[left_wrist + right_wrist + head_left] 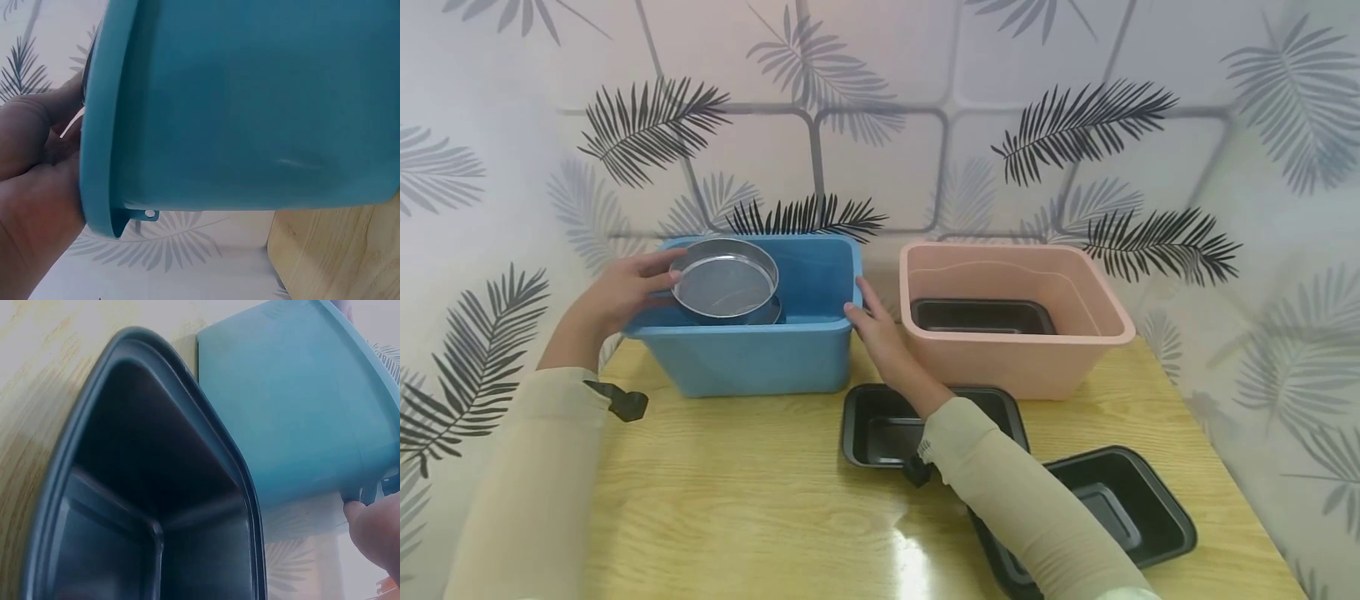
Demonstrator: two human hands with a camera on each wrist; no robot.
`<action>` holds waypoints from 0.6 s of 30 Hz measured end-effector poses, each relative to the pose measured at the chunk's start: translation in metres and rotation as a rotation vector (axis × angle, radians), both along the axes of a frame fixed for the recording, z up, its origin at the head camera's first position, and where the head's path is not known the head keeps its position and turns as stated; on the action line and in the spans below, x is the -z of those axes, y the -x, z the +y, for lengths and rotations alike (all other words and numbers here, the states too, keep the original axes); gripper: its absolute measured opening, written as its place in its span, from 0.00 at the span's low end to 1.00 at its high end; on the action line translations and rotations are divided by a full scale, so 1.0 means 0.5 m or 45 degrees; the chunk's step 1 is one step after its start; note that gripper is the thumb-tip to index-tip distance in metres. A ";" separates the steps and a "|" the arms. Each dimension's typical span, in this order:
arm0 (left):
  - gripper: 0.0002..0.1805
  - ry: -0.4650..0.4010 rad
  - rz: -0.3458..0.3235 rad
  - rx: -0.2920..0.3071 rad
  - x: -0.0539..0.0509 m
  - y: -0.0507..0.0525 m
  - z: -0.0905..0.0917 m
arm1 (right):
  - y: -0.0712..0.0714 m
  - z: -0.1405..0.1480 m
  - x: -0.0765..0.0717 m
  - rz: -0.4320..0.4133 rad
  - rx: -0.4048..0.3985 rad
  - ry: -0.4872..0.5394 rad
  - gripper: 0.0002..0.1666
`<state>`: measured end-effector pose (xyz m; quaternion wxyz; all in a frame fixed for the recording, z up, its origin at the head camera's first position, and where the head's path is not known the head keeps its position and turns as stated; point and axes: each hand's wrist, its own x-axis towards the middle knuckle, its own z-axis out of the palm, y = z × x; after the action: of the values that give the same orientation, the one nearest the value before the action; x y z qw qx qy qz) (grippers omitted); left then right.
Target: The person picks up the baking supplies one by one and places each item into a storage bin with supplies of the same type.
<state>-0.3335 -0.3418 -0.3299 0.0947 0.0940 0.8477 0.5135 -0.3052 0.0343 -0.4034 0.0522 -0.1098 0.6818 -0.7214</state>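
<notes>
My left hand (625,290) grips the rim of a round metal pan (725,286), held tilted at the left end of the blue bin (752,362). Part of another round piece shows beneath the pan inside the bin. In the left wrist view the left hand (37,169) is at the rim of the bin (250,119), which hides most of its fingers. My right hand (883,342) rests on the bin's right end, fingers extended against the rim. The right wrist view shows the right hand (378,534) touching the bin (294,400).
A pink bin (1015,365) stands right of the blue one, with a dark rectangular pan (981,317) inside. Under my right forearm a dark loaf pan (880,437) lies on the wooden table (737,500); more dark pans (1123,504) lie at the right.
</notes>
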 end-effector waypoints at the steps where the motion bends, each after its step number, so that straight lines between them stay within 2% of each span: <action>1: 0.33 0.016 -0.009 0.005 0.001 0.005 0.000 | 0.000 0.000 0.000 0.001 -0.002 0.002 0.36; 5: 0.32 0.064 -0.042 0.044 0.006 0.023 0.002 | -0.002 0.001 -0.001 0.012 -0.005 0.005 0.36; 10: 0.32 0.090 -0.070 0.090 0.004 0.034 0.012 | -0.004 0.004 -0.002 0.016 0.005 -0.007 0.37; 18: 0.33 0.109 -0.113 0.103 0.009 0.047 0.022 | 0.000 0.004 0.000 0.005 -0.025 0.002 0.36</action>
<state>-0.3570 -0.3310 -0.3344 0.1568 0.1012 0.8593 0.4762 -0.3054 0.0362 -0.4034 0.0578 -0.1177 0.6802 -0.7212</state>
